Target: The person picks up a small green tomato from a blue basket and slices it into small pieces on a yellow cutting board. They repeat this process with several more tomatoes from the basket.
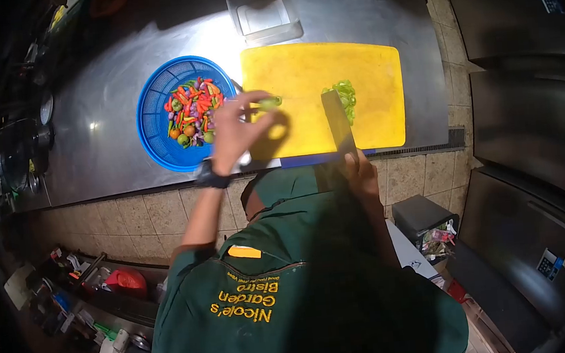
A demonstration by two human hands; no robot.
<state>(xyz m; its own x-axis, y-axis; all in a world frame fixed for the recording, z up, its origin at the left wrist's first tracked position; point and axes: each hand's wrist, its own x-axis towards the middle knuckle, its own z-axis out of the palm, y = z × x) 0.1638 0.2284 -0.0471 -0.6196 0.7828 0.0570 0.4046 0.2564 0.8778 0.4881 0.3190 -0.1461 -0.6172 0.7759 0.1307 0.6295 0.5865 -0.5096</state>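
My left hand, with a dark watch on its wrist, is over the left edge of the yellow cutting board. Thumb and forefinger hold a small green vegetable piece, whose kind I cannot make out. My right hand grips a broad-bladed knife at the board's front edge, the blade pointing away from me. Beside the blade lies a small heap of chopped green vegetable. Just left of the board stands a blue plastic basket of red and green chillies, purple pieces and small round vegetables, partly hidden by my left hand.
A clear plastic container sits behind the board on the steel table. On the floor to my right stands a dark bin with litter in it. Steel cabinets line the right side; a cluttered shelf is at lower left.
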